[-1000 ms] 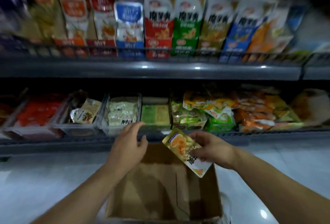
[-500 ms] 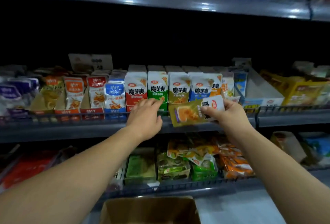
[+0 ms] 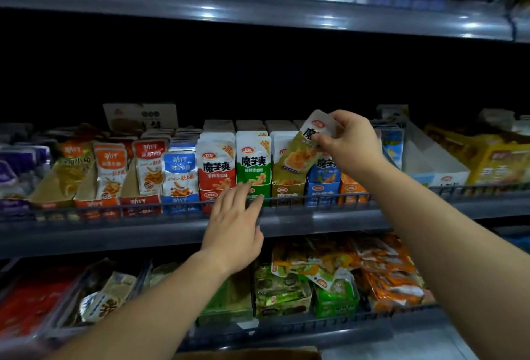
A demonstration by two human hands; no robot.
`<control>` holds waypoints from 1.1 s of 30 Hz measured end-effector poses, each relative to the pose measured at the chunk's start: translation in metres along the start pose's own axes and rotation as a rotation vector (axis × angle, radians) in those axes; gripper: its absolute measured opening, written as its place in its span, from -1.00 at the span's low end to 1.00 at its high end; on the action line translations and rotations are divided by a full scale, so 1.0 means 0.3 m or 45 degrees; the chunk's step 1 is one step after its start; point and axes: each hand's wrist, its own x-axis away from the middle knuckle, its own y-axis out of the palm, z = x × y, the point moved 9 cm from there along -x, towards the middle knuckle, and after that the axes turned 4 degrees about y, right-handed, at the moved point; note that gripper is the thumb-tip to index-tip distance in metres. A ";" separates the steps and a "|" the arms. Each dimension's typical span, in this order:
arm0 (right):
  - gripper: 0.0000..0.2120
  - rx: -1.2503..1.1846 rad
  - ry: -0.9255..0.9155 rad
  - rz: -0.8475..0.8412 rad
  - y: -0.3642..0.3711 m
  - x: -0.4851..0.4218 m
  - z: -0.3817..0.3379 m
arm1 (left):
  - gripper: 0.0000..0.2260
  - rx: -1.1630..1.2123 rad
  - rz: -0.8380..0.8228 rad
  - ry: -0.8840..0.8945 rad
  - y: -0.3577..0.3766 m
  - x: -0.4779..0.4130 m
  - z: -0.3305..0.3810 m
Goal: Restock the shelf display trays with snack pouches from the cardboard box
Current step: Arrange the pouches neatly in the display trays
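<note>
Trays (image 3: 287, 187) at the shelf's (image 3: 315, 220) front edge look almost full; right hand (image 3: 351, 141) pinches one pouch (image 3: 302, 151) over its tray, not in yet; left hand (image 3: 233, 227) spread wide, empty.

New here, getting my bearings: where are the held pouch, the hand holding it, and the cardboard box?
pouch (image 3: 302, 151), head view, on its yellow front
right hand (image 3: 354, 141), head view, on its back
cardboard box (image 3: 249, 354), head view, on its top rim

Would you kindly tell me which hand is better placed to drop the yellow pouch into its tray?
Right. The right hand pinches the yellow pouch, tilted above the yellow tray; the left hand is open and lower, at the shelf rail.
</note>
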 end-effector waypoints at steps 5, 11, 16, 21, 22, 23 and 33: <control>-0.77 0.109 -0.055 -0.018 0.043 0.006 -0.023 | -0.42 -0.023 0.021 0.023 0.027 0.004 -0.005; -0.83 0.152 -0.083 0.016 0.058 0.045 -0.032 | -0.43 -0.037 0.033 0.007 0.045 0.012 -0.012; -0.80 0.246 -0.132 0.033 0.057 0.031 -0.042 | -0.42 0.104 0.097 -0.037 0.028 -0.009 -0.029; -0.71 0.401 -0.255 0.040 0.075 0.033 -0.081 | -0.41 0.151 0.100 -0.052 0.017 -0.025 -0.042; -0.71 0.417 -0.271 0.037 0.078 0.034 -0.087 | -0.39 0.155 0.105 -0.050 0.014 -0.026 -0.044; -0.71 0.430 -0.286 0.039 0.080 0.035 -0.092 | -0.38 0.162 0.111 -0.051 0.012 -0.027 -0.047; -0.78 0.444 -0.312 0.013 0.087 0.025 -0.078 | -0.33 0.068 0.007 -0.047 0.014 -0.056 -0.042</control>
